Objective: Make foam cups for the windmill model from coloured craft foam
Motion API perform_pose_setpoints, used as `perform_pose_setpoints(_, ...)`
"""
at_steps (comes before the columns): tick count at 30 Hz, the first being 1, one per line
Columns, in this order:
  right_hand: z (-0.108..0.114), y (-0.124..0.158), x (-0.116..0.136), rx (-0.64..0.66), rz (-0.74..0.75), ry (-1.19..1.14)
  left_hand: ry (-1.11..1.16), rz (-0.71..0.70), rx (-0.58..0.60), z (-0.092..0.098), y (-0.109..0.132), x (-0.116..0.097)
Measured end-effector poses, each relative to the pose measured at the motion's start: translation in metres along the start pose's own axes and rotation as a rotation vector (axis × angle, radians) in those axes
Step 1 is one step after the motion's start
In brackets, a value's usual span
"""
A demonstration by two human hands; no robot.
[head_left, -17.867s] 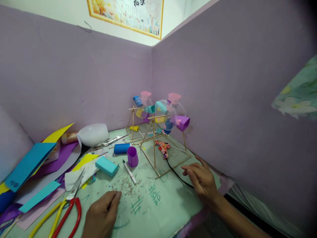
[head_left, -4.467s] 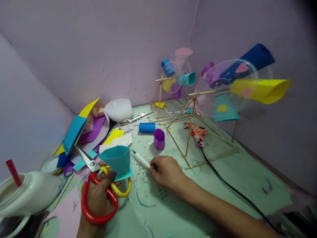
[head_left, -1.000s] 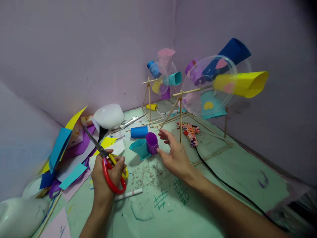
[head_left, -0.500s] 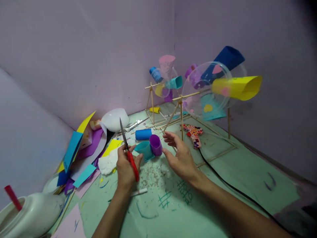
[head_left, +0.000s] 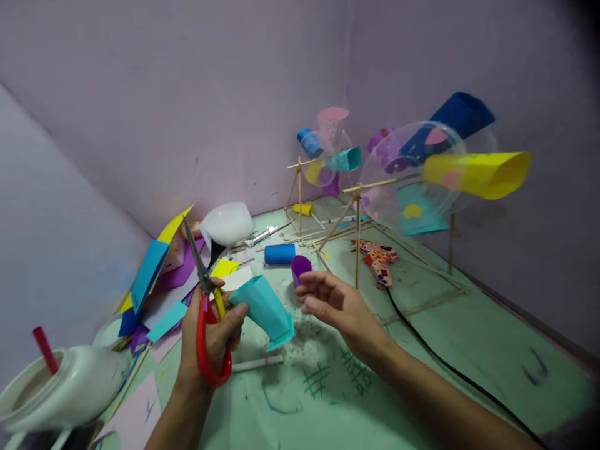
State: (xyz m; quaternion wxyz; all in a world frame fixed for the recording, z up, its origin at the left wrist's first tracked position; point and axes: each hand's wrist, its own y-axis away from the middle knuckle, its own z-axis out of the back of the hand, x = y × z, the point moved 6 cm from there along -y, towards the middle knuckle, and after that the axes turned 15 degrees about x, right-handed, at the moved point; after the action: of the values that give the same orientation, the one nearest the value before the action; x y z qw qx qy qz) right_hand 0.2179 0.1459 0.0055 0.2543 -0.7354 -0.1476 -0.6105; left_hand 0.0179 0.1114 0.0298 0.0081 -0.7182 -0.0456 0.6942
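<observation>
My left hand [head_left: 209, 334] is closed on red-handled scissors [head_left: 202, 275], blades pointing up and away, while its thumb and fingers also grip a teal paper tube [head_left: 265, 306]. That tube is tilted, its wide mouth toward the hand and a folded, flared end at the lower right. Nothing is in my right hand [head_left: 335, 306], whose fingers are loosely bent and apart from the thumb. Just behind its fingertips stands a purple paper tube [head_left: 300, 267], partly covered by them. Farther back a blue paper tube [head_left: 280, 254] lies on its side.
Right and behind stand two stick frames bearing clear discs with coloured paper tubes [head_left: 473, 175]. A patterned glue gun [head_left: 380, 259] lies there, its black cord [head_left: 435, 350] running to the front right. Paper scraps [head_left: 169, 322] and a white pot [head_left: 79, 387] fill the left.
My left hand has drawn back leftward with the scissors and lifted the teal tube from beside the purple one. My right hand now overlaps the purple tube. The view has shifted slightly.
</observation>
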Motion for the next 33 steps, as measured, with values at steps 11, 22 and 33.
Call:
perform_pose_setpoints(11, -0.067, 0.013, -0.013, 0.655, -0.177, -0.170, -0.030, 0.090, 0.213, -0.027, 0.026, 0.001)
perform_pose_setpoints(22, -0.031, 0.012, -0.030, 0.092, -0.065, 0.005, 0.040, 0.237, -0.029, -0.022, 0.032, 0.027)
perform_pose_setpoints(33, -0.038, 0.014, -0.027, 0.450, -0.115, -0.088, -0.253, 0.056, -0.082, -0.015, 0.031, 0.012)
